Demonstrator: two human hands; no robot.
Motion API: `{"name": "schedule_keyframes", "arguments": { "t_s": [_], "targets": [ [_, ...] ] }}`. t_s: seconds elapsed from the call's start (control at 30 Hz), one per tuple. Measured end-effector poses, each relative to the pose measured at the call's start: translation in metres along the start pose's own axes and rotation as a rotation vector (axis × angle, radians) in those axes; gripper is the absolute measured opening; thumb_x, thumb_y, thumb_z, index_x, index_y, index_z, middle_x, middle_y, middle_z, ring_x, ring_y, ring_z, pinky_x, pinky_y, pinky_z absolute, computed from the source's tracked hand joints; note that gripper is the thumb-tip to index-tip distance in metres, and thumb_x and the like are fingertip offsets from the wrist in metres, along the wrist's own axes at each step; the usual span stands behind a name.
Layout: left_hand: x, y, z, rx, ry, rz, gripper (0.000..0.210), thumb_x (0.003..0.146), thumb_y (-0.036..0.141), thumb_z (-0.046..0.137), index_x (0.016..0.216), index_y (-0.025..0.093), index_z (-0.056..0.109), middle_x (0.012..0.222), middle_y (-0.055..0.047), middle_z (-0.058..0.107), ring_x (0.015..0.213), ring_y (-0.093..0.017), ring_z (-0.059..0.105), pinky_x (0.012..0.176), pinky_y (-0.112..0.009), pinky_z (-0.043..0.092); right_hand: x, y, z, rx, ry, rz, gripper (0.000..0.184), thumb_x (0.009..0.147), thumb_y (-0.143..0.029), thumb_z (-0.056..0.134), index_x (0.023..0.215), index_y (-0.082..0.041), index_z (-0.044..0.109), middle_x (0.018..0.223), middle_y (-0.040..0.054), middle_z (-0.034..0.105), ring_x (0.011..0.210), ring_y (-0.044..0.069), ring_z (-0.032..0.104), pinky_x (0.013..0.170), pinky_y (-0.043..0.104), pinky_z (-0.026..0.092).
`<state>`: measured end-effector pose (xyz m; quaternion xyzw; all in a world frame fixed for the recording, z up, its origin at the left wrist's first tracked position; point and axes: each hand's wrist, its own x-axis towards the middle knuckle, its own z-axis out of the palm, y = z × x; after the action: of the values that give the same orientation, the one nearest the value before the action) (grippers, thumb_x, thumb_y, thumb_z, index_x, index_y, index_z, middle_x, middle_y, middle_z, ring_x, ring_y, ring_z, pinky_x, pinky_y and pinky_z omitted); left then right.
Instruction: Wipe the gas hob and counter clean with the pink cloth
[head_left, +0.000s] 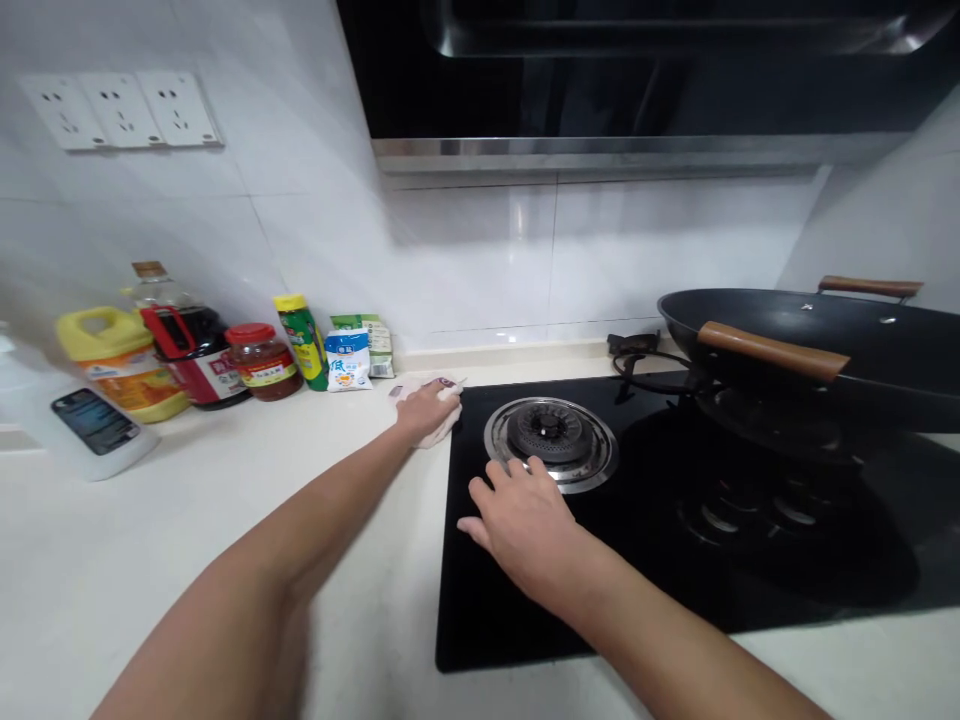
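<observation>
My left hand [426,410] is at the back left corner of the black glass stove top [495,610], pressing a pale cloth [442,430] against the white counter and the stove's edge. Its fingers are bent over the cloth, which bunches out around them. My right hand [521,520] is over the front of the left burner [550,430], with fingers apart and nothing in it. The fingertips overlap the burner's metal ring in this view; whether they touch it I cannot tell. No pot support stands on this burner.
A black wok [810,320] with wooden handles sits on the right burner; a pot support [637,370] shows beside it. Left of the cloth stand seasoning packets [349,362], a green shaker [304,345], a red-lidded jar [262,365] and several bottles. A range hood [600,90] hangs above.
</observation>
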<state>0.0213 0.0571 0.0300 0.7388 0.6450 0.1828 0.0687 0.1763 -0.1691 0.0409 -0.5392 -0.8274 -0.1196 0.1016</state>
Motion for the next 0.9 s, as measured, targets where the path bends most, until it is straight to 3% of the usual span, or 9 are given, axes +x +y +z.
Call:
{"name": "schedule_keyframes", "arguments": {
  "t_s": [0.1, 0.23, 0.3, 0.4, 0.5, 0.57, 0.7, 0.8, 0.9],
  "targets": [
    [-0.048, -0.004, -0.011, -0.004, -0.022, 0.084, 0.054, 0.092, 0.056, 0.049, 0.141, 0.033, 0.054, 0.143, -0.004, 0.061, 0.13, -0.031, 0.056, 0.109, -0.044, 0.038, 0.0, 0.006, -0.003, -0.004, -0.027, 0.045, 0.034, 0.1, -0.046, 0.056, 0.11, -0.016, 0.07, 0.113, 0.0159, 0.066, 0.105, 0.032, 0.06, 0.091, 0.047, 0.041],
    [-0.133, -0.019, -0.034, -0.023, -0.049, 0.208, 0.052, 0.09, 0.054, 0.053, 0.136, 0.03, 0.059, 0.144, -0.002, 0.059, 0.134, -0.025, 0.053, 0.114, -0.035, 0.036, -0.001, 0.012, -0.004, 0.007, -0.096, 0.087, 0.036, 0.103, -0.044, 0.049, 0.113, -0.016, 0.07, 0.116, 0.016, 0.066, 0.104, 0.03, 0.062, 0.089, 0.043, 0.04],
    [-0.176, -0.03, -0.049, -0.07, -0.078, 0.281, 0.054, 0.088, 0.053, 0.056, 0.134, 0.026, 0.061, 0.143, -0.006, 0.06, 0.135, -0.027, 0.052, 0.116, -0.039, 0.035, -0.002, 0.013, -0.002, 0.018, -0.105, 0.086, 0.037, 0.104, -0.044, 0.047, 0.114, -0.017, 0.069, 0.118, 0.0155, 0.066, 0.104, 0.03, 0.062, 0.089, 0.041, 0.04],
    [-0.233, -0.052, -0.077, -0.075, -0.241, 0.266, 0.072, 0.081, 0.065, 0.064, 0.142, 0.027, 0.055, 0.155, -0.01, 0.046, 0.143, -0.035, 0.041, 0.118, -0.051, 0.033, -0.002, 0.016, 0.005, 0.028, -0.094, 0.072, 0.038, 0.104, -0.045, 0.046, 0.114, -0.017, 0.069, 0.118, 0.0151, 0.066, 0.105, 0.031, 0.062, 0.088, 0.041, 0.04],
    [-0.272, -0.073, -0.098, -0.045, -0.435, 0.234, 0.1, 0.063, 0.067, 0.081, 0.15, 0.032, 0.046, 0.164, -0.011, 0.03, 0.149, -0.041, 0.028, 0.118, -0.058, 0.03, -0.001, 0.017, 0.01, 0.043, -0.064, 0.06, 0.037, 0.104, -0.043, 0.045, 0.114, -0.017, 0.07, 0.116, 0.0145, 0.066, 0.103, 0.03, 0.062, 0.086, 0.041, 0.039],
    [-0.285, -0.083, -0.101, -0.051, -0.421, 0.246, 0.097, 0.06, 0.055, 0.085, 0.147, 0.032, 0.048, 0.162, -0.01, 0.034, 0.149, -0.041, 0.029, 0.119, -0.057, 0.029, -0.001, 0.017, 0.009, 0.066, -0.012, 0.057, 0.034, 0.105, -0.04, 0.046, 0.111, -0.017, 0.07, 0.114, 0.0123, 0.066, 0.102, 0.029, 0.061, 0.086, 0.04, 0.039],
    [-0.282, -0.08, -0.088, -0.18, -0.144, 0.208, 0.057, 0.071, 0.037, 0.068, 0.126, 0.028, 0.062, 0.142, -0.008, 0.059, 0.134, -0.036, 0.051, 0.114, -0.051, 0.039, 0.0, 0.017, -0.004, 0.12, 0.168, 0.061, 0.03, 0.106, -0.034, 0.044, 0.104, -0.019, 0.07, 0.108, 0.0077, 0.066, 0.098, 0.023, 0.06, 0.086, 0.037, 0.036],
    [-0.264, -0.057, -0.074, -0.398, -0.071, 0.144, 0.042, 0.078, 0.038, 0.057, 0.118, 0.026, 0.062, 0.122, -0.005, 0.07, 0.115, -0.03, 0.064, 0.104, -0.046, 0.05, 0.002, 0.021, -0.015, 0.136, 0.297, 0.079, 0.032, 0.107, -0.031, 0.041, 0.101, -0.018, 0.069, 0.104, 0.0071, 0.065, 0.096, 0.022, 0.058, 0.085, 0.036, 0.035],
    [-0.247, -0.022, -0.056, -0.584, -0.048, 0.104, 0.041, 0.084, 0.039, 0.05, 0.121, 0.023, 0.057, 0.11, -0.004, 0.072, 0.102, -0.026, 0.068, 0.095, -0.043, 0.055, 0.003, 0.028, -0.018, 0.139, 0.375, 0.095, 0.031, 0.106, -0.028, 0.041, 0.098, -0.018, 0.069, 0.102, 0.0066, 0.065, 0.095, 0.021, 0.057, 0.084, 0.035, 0.034]
  ]
}}
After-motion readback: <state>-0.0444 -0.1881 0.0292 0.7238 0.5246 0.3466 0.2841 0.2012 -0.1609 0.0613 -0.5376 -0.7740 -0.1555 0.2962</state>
